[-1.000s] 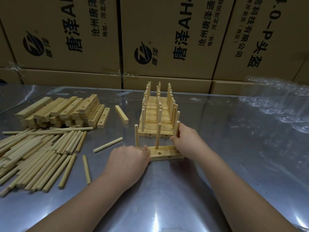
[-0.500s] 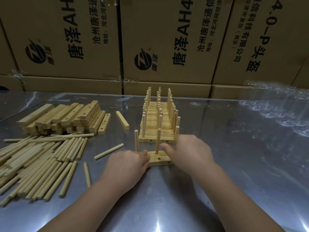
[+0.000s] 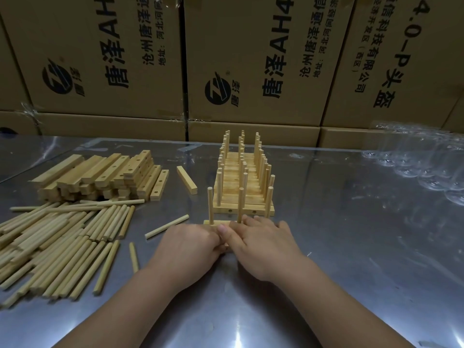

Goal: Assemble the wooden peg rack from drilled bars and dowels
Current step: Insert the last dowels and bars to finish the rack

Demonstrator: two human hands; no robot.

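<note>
Right hand (image 3: 262,243) is coming down off the far-right dowel it was pinching a second ago and is now lying over the drilled bar (image 3: 209,222), its thumb meeting the left hand (image 3: 190,244) at mid-bar. The left hand is hardly shifting.

Left hand is curling its fingers down round the bar's near edge, gripping it as far as the view shows. Right hand is pressing with fingers fairly straight and spread, holding nothing.

The bar is sitting flat on the desk (image 3: 351,247), directly under both hands, with only its left end peeking out. Its long axis is running left to right across the person.

One upright dowel (image 3: 210,207) is standing beyond the left knuckles and a second dowel (image 3: 241,205) between the two hands. A third dowel (image 3: 269,200) is rising just beyond the right fingertips, and I cannot tell if it is seated in this bar or the stack.

The stack of finished racks (image 3: 241,211) is lying just beyond both hands, its bars parallel to this one. So the coming move is probably a straight push away from the body, both hands equally near.

The loose dowel pile (image 3: 62,242) is lying well left of the left hand, which is the nearer one for a refill. A stray dowel (image 3: 167,226) is lying just left of it, and the spare bars (image 3: 105,177) beyond-left.
</note>
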